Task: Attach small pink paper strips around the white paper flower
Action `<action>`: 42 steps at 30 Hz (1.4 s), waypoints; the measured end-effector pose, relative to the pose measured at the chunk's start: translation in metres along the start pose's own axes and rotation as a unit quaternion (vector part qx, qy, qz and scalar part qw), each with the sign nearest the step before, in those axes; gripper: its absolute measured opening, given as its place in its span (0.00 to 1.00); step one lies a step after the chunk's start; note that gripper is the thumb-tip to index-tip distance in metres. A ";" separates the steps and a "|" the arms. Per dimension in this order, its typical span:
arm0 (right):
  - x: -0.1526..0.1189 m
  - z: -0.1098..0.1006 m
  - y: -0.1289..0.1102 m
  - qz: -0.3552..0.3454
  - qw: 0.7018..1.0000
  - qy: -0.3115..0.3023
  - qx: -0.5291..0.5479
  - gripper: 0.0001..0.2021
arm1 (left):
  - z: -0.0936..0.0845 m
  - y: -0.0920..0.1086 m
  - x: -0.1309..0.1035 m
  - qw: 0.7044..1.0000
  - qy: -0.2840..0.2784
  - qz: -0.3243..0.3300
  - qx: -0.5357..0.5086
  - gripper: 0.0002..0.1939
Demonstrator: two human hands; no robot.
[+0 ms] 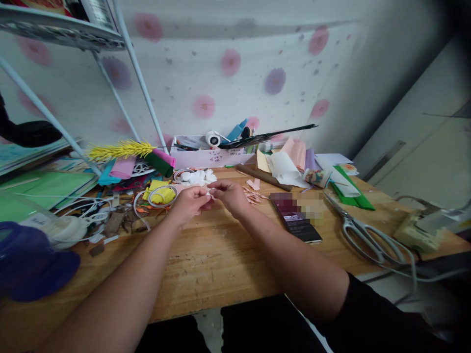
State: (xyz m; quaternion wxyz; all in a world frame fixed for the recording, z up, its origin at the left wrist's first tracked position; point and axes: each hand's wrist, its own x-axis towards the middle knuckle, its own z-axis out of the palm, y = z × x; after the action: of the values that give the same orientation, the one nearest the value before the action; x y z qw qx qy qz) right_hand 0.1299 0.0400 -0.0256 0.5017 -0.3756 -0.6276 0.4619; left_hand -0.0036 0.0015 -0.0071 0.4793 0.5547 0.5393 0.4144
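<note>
The left hand (192, 202) and the right hand (230, 197) meet fingertip to fingertip above the worktop (206, 264), past its middle toward the far edge. Between them, thumbs and forefingers pinch a small white piece (208, 193), mostly covered by the fingers; its exact shape cannot be told. Both hands are bent inward with the fingers curled. The left forearm slants in from the near edge at the left; the right one crosses the near edge farther right, bare up to a black sleeve (371, 314) by the elbow.

Just behind the hands, toward the far edge, lies a heap of white scraps (200, 176). Left of it, a yellow piece (164, 195) sits by a ring-shaped roll. Beside the right hand lie pale pink strips (253, 197), and next to these, toward the right edge, a phone (290, 220) lies flat. Farther toward the right edge, large scissors (362, 235) rest with their handles toward the near edge.

Along the far edge stands a white box (211, 158) with assorted items in it; a brown roll (263, 177) lies in front of its right end. Toward the far left corner, a yellow sprig (121, 149) lies over coloured rolls, and a dark blue object (40, 264) sits toward the left edge.
</note>
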 end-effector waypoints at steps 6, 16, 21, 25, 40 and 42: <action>0.000 -0.003 -0.002 0.015 1.000 -0.010 0.012 0.08 | -0.001 -0.003 0.001 0.999 -0.028 0.007 -0.014 0.15; -0.003 -0.003 -0.008 -0.023 0.995 -0.047 -0.087 0.09 | 0.000 -0.003 0.001 1.000 -0.010 -0.011 -0.009 0.11; -0.002 -0.007 -0.009 -0.110 0.963 -0.098 -0.225 0.08 | 0.001 -0.004 0.004 0.999 -0.003 0.004 0.042 0.10; -0.003 -0.007 -0.008 -0.180 0.899 -0.076 -0.393 0.08 | -0.002 -0.012 0.008 0.986 0.027 0.057 0.155 0.12; 0.008 -0.018 0.004 -0.084 0.963 0.006 -0.254 0.10 | 0.014 -0.028 0.011 0.903 -0.038 0.192 0.383 0.15; 0.006 -0.015 0.002 -0.071 0.971 -0.004 -0.228 0.10 | 0.013 -0.026 0.010 0.908 -0.030 0.194 0.370 0.15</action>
State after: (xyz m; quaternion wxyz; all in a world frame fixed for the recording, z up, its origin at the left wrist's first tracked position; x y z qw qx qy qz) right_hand 0.1436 0.0492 -0.0246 0.4320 -0.4324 -0.7435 0.2714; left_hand 0.0042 0.0095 -0.0360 0.1656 0.7981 0.5213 0.2527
